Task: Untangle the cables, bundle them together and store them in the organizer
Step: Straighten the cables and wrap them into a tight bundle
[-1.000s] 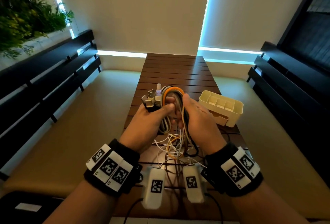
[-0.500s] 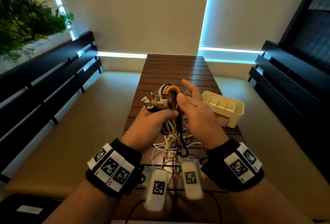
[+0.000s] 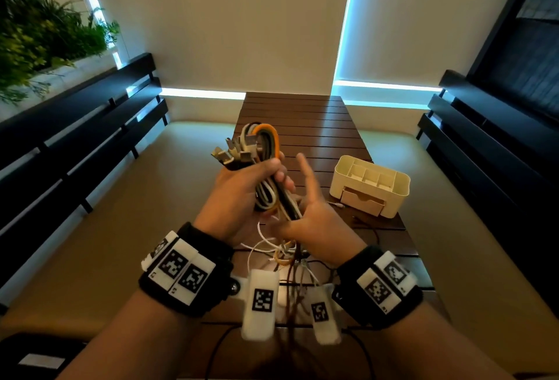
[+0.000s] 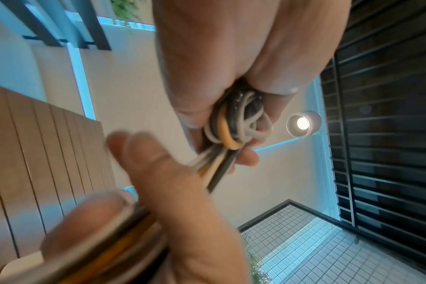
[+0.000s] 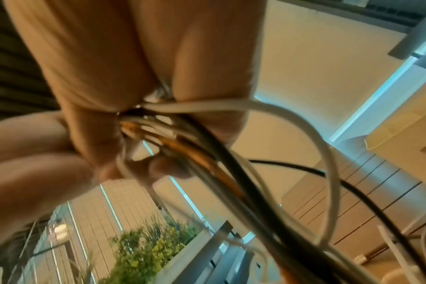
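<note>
Folded cables held above the counter [image 3: 317,125], organizer [image 3: 370,189] waiting at right.
Left hand [image 3: 242,192] has its grip closed round the cable bundle [image 3: 266,168]; right hand [image 3: 314,216] pinches the trailing strands low, upper fingers straight. Light, limp, springy: best gripped mid-fold, or loops likely slip.

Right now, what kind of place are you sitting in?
Probably a balcony or patio seating nook: a slatted wooden table runs between cushioned benches with dark slatted backs, and green plants grow in a planter on the left.
</note>
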A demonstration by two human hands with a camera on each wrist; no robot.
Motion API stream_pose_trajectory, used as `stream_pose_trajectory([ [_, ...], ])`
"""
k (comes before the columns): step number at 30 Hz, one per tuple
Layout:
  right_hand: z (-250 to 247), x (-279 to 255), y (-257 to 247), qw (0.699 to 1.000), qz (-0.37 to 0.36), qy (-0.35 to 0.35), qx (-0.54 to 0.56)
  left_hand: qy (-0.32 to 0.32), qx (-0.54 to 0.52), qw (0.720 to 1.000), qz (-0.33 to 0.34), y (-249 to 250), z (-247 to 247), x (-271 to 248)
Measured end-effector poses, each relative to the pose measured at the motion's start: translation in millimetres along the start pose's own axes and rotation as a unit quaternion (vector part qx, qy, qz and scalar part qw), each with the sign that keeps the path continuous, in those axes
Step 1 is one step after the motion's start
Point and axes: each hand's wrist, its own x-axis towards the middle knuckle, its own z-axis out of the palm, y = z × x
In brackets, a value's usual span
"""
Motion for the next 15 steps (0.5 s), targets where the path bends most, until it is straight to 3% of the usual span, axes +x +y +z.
stream_pose_trajectory([
  [2,4.5,1.7,8.3,0.993,-0.019,0.054,-0.099,0.012,-0.026,1.0,0.004,2.1,2.9,-0.1],
  [5,-5.0,10.4,25.3,0.961,-0.03,0.065,-0.268,0.008,-0.058,0.998,0.028,13.5,1.9,-0.1],
  [9,-35.8,23.5,49.7,0.926,-0.004,0.121,-0.358,0.029,-0.04,0.997,0.066,26.4,-6.2,1.2],
  [13,-39.8,28.5,40.8,0.892,0.161,-0.007,-0.422,0.053,0.005,0.996,0.069,17.6,-4.3,0.5],
  [15,-39.5,19.9,17.7,0.889,0.189,-0.085,-0.408,0.047,0.016,0.997,0.066,13.2,-7.8,0.6],
])
